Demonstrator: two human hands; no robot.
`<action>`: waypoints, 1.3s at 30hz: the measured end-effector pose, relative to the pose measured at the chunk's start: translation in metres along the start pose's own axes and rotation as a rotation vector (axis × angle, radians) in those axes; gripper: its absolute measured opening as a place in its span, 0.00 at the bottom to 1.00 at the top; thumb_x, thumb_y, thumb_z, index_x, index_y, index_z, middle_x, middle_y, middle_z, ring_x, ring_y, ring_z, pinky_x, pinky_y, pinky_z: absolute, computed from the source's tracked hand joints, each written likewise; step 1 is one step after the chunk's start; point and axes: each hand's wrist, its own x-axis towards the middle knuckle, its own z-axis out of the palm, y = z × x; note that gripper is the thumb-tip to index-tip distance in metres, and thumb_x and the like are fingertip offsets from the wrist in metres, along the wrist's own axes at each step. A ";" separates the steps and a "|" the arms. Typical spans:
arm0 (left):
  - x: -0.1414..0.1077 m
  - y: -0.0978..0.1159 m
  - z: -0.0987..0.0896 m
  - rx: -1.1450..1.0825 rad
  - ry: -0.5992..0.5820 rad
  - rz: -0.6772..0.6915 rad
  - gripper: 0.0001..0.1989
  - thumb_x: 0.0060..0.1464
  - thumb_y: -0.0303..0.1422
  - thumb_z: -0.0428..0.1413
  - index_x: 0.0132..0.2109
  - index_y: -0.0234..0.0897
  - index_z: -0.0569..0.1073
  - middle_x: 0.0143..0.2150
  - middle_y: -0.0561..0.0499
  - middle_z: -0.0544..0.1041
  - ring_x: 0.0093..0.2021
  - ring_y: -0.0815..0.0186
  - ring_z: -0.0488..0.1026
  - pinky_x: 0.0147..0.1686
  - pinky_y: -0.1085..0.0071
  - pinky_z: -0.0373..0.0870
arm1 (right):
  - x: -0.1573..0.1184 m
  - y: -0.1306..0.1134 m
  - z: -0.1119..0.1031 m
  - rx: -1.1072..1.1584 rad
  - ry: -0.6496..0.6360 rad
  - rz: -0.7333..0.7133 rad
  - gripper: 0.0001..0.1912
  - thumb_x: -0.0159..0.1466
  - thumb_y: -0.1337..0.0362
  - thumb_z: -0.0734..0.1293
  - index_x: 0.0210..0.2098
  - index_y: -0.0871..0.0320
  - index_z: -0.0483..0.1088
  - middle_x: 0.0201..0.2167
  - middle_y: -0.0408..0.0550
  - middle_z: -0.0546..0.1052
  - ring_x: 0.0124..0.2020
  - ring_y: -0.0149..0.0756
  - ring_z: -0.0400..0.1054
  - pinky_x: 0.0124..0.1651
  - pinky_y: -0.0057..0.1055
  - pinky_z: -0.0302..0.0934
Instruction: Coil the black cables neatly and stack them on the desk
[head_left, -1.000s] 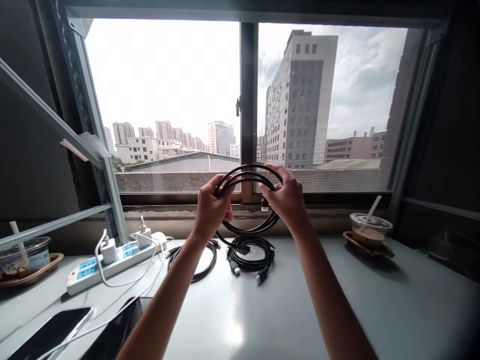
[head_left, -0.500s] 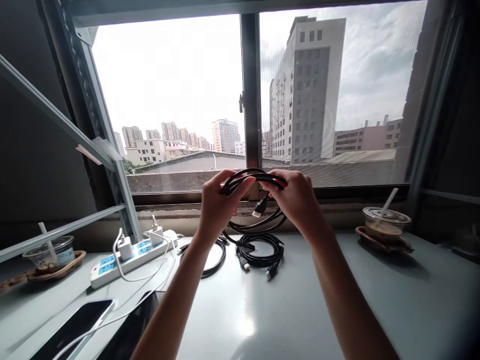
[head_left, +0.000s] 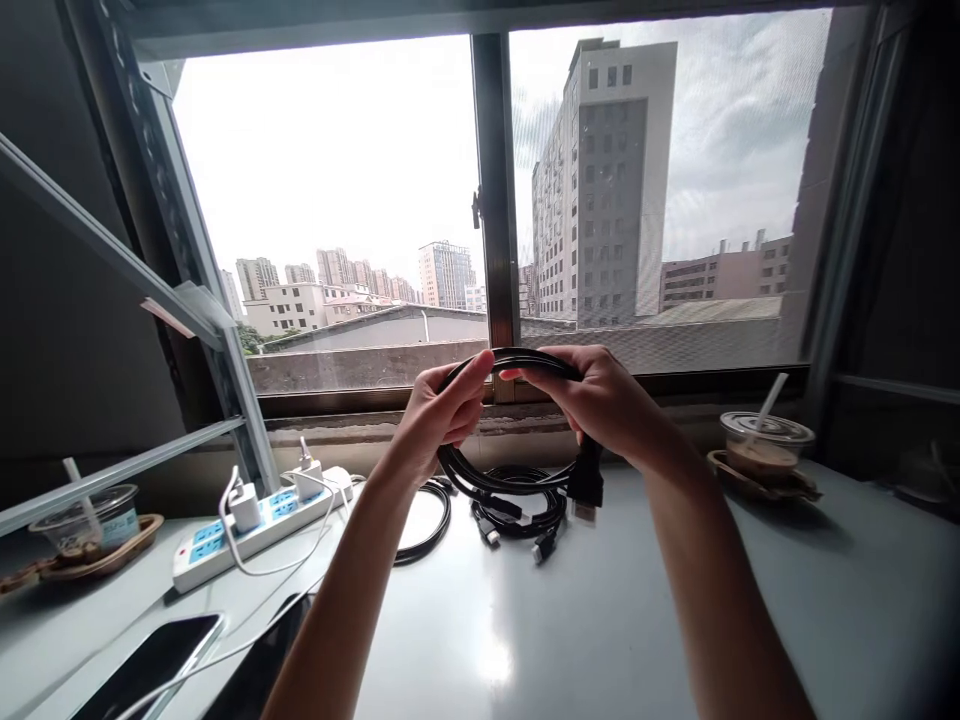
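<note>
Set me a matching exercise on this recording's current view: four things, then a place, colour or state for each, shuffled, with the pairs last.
1. Looped black cable
2. Power strip
3. Rightmost cup
4. Phone

A. White with blue sockets
B. Lying flat, dark screen
C. Held up by left hand and right hand
D. Lidded, straw in it

Pairs: 1-C, 2-A, 3-D, 4-B

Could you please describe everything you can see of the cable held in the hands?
The black cable looks smooth and rubbery, wound in several loops into a roughly oval coil. The left hand and right hand grip its upper part, holding it above the table. A chunky black connector hangs at its right side; a slimmer one shows below.
</note>
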 end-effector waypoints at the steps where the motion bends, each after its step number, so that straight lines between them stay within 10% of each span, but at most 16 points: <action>1: 0.000 0.001 -0.001 -0.065 -0.077 -0.083 0.27 0.48 0.47 0.58 0.17 0.38 0.51 0.12 0.61 0.47 0.11 0.80 0.44 0.12 0.75 0.36 | 0.003 0.005 -0.002 0.018 -0.031 0.004 0.20 0.60 0.50 0.63 0.35 0.62 0.73 0.11 0.36 0.55 0.13 0.21 0.47 0.16 0.21 0.43; 8: 0.007 -0.006 0.000 -0.438 0.014 -0.364 0.20 0.58 0.35 0.49 0.21 0.37 0.54 0.12 0.62 0.44 0.11 0.80 0.42 0.10 0.80 0.38 | 0.017 0.031 0.006 -0.328 0.241 -0.056 0.31 0.53 0.59 0.69 0.55 0.57 0.63 0.34 0.46 0.70 0.23 0.25 0.60 0.29 0.27 0.60; 16: 0.005 0.004 -0.012 -0.677 0.069 -0.424 0.20 0.59 0.31 0.46 0.20 0.37 0.52 0.11 0.62 0.44 0.09 0.80 0.44 0.09 0.81 0.43 | 0.017 0.039 0.028 -0.494 -0.058 -0.207 0.44 0.52 0.83 0.53 0.65 0.49 0.47 0.56 0.53 0.61 0.55 0.40 0.58 0.52 0.38 0.61; 26: 0.007 0.003 -0.014 -0.845 0.104 -0.469 0.09 0.55 0.21 0.45 0.26 0.31 0.62 0.13 0.63 0.53 0.09 0.85 0.50 0.09 0.86 0.46 | 0.015 0.046 0.023 -0.515 -0.176 0.049 0.43 0.54 0.81 0.55 0.65 0.43 0.48 0.49 0.51 0.71 0.33 0.32 0.69 0.38 0.29 0.63; 32: 0.001 0.011 -0.012 -0.841 -0.079 -0.395 0.06 0.52 0.20 0.45 0.30 0.32 0.63 0.14 0.63 0.51 0.08 0.84 0.50 0.10 0.87 0.49 | 0.017 0.047 0.001 -0.203 -0.135 -0.114 0.33 0.61 0.71 0.57 0.64 0.46 0.51 0.51 0.48 0.71 0.26 0.24 0.64 0.26 0.20 0.60; 39: -0.002 0.016 -0.010 -0.854 -0.194 -0.411 0.07 0.52 0.19 0.46 0.35 0.30 0.67 0.14 0.62 0.52 0.10 0.84 0.53 0.10 0.89 0.50 | 0.017 0.040 -0.016 -0.339 0.055 -0.249 0.22 0.62 0.62 0.63 0.56 0.52 0.67 0.50 0.47 0.72 0.40 0.33 0.69 0.37 0.27 0.63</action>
